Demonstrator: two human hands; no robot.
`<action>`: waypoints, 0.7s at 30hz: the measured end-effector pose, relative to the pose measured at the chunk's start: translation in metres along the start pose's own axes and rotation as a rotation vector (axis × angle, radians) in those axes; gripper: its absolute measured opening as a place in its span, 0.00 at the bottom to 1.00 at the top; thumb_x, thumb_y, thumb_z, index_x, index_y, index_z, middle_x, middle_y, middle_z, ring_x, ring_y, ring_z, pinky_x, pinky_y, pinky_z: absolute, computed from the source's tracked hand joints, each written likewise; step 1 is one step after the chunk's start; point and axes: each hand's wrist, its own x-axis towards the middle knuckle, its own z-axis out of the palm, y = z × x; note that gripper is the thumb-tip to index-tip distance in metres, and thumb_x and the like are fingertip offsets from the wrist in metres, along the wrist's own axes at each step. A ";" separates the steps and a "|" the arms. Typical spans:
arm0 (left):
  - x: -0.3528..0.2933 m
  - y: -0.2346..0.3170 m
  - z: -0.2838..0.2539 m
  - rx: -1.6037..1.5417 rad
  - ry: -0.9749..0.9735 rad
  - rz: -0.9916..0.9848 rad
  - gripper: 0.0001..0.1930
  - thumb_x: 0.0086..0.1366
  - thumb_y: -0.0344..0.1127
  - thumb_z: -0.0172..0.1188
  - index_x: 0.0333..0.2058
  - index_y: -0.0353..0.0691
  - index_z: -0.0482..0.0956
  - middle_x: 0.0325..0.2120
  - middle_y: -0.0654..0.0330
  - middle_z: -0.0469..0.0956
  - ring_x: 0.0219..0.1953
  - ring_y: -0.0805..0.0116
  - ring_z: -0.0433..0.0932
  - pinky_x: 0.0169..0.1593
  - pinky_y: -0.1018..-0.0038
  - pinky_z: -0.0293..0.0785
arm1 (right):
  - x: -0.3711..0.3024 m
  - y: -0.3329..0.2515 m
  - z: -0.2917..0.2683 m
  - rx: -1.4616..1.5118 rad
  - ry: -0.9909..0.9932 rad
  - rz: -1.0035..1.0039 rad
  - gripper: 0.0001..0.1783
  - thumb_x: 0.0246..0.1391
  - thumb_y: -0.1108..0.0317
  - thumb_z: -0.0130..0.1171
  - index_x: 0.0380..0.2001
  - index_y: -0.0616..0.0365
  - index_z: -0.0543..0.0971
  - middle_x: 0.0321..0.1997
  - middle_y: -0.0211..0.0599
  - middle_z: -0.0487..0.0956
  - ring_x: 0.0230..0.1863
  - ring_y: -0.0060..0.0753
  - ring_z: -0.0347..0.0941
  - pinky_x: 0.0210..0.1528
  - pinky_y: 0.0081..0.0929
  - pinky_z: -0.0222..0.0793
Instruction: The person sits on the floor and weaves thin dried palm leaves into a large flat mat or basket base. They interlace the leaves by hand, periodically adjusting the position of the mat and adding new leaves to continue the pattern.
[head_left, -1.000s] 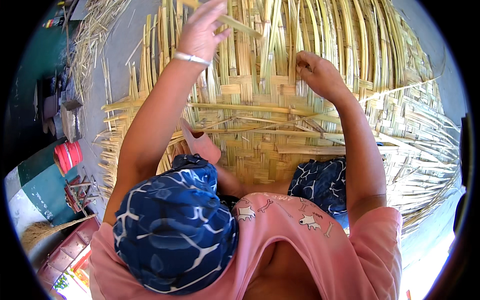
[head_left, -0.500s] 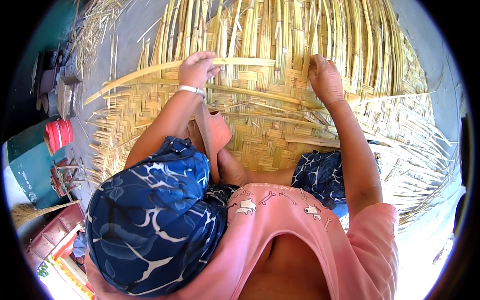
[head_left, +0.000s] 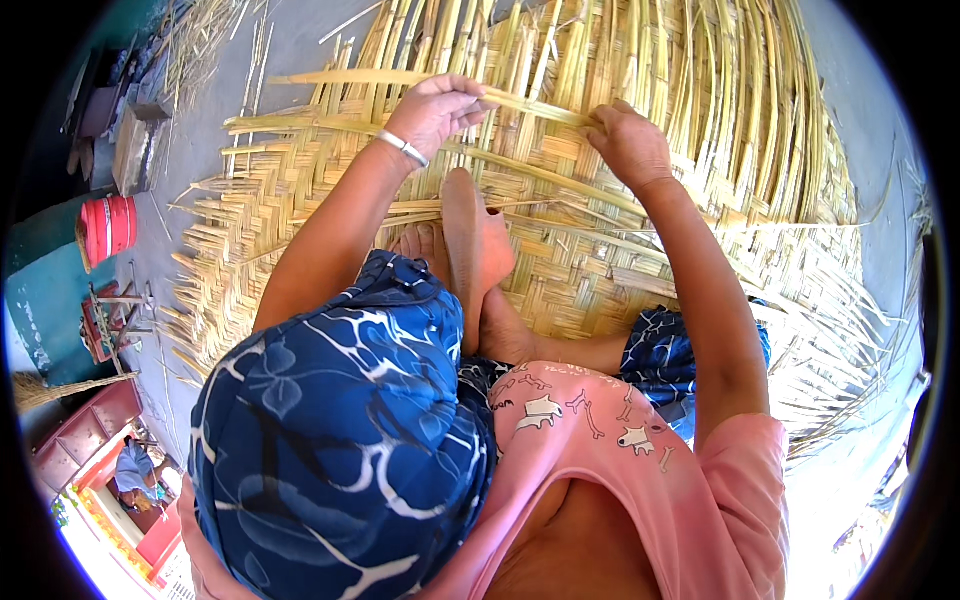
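Note:
A flat, pale yellow cane-like strip (head_left: 545,108) runs across the far part of a half-woven mat (head_left: 540,290). My left hand (head_left: 437,110), with a pale bangle at its wrist, pinches the strip near its middle, and one end sticks out beyond it to the left. At the strip's right end my right hand (head_left: 632,145) is closed on it, fingertips pressed together. Long unwoven strips (head_left: 700,90) of the mat reach away from me. A sandal (head_left: 495,250) with a brown sole and orange-pink upper stands tilted by my feet.
My knees in blue patterned cloth (head_left: 330,400) rise over the mat's near left side. Loose straw (head_left: 200,60) lies on the grey floor at the far left. A wooden block (head_left: 140,148), a red round bundle (head_left: 108,225) and a broom (head_left: 75,390) are at the left.
My right hand has lifted off the mat strips and now grips the strip's right end. My left hand has moved a little right and farther away, and the strip has risen with it.

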 end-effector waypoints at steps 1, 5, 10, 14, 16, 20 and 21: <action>0.006 0.005 0.004 0.029 -0.023 -0.006 0.03 0.62 0.23 0.53 0.33 0.36 0.75 0.41 0.52 0.77 0.46 0.60 0.77 0.54 0.68 0.73 | 0.002 -0.002 -0.002 -0.003 0.003 0.025 0.10 0.52 0.58 0.56 0.31 0.52 0.77 0.35 0.37 0.76 0.33 0.42 0.75 0.36 0.38 0.71; 0.025 0.023 0.023 0.250 -0.049 -0.047 0.03 0.61 0.24 0.55 0.34 0.36 0.74 0.43 0.53 0.76 0.49 0.64 0.75 0.56 0.72 0.72 | 0.005 -0.005 0.000 0.039 0.061 0.108 0.11 0.52 0.56 0.56 0.26 0.51 0.76 0.29 0.33 0.76 0.28 0.40 0.74 0.31 0.38 0.69; 0.051 0.035 0.047 0.792 0.128 -0.057 0.15 0.62 0.34 0.57 0.46 0.35 0.74 0.46 0.54 0.76 0.48 0.65 0.76 0.52 0.71 0.74 | 0.007 -0.004 0.006 0.168 0.114 0.355 0.12 0.51 0.56 0.55 0.28 0.52 0.76 0.26 0.38 0.78 0.27 0.44 0.74 0.32 0.39 0.70; 0.079 0.024 0.046 1.050 0.099 0.117 0.28 0.59 0.44 0.61 0.52 0.30 0.70 0.47 0.48 0.75 0.46 0.62 0.77 0.47 0.68 0.75 | 0.005 -0.002 0.005 0.310 0.144 0.439 0.13 0.49 0.57 0.56 0.29 0.56 0.75 0.24 0.40 0.78 0.27 0.43 0.75 0.34 0.37 0.70; 0.085 0.022 0.047 1.286 0.102 0.153 0.31 0.59 0.45 0.62 0.53 0.28 0.68 0.47 0.45 0.75 0.43 0.61 0.79 0.44 0.69 0.77 | 0.004 0.000 0.004 0.370 0.150 0.466 0.13 0.49 0.58 0.56 0.29 0.58 0.75 0.23 0.39 0.78 0.27 0.41 0.74 0.34 0.36 0.70; 0.085 0.029 0.070 1.226 -0.028 -0.189 0.38 0.54 0.54 0.64 0.49 0.22 0.69 0.40 0.44 0.76 0.40 0.60 0.80 0.32 0.72 0.80 | 0.002 0.004 0.001 0.514 0.137 0.526 0.12 0.49 0.60 0.55 0.29 0.59 0.75 0.22 0.37 0.77 0.25 0.35 0.73 0.33 0.32 0.70; 0.084 0.026 0.072 1.155 -0.038 -0.189 0.38 0.52 0.57 0.65 0.46 0.22 0.71 0.38 0.45 0.76 0.40 0.60 0.79 0.32 0.70 0.80 | 0.001 0.006 0.001 0.567 0.136 0.532 0.12 0.49 0.61 0.55 0.28 0.59 0.75 0.22 0.37 0.77 0.25 0.34 0.73 0.33 0.31 0.70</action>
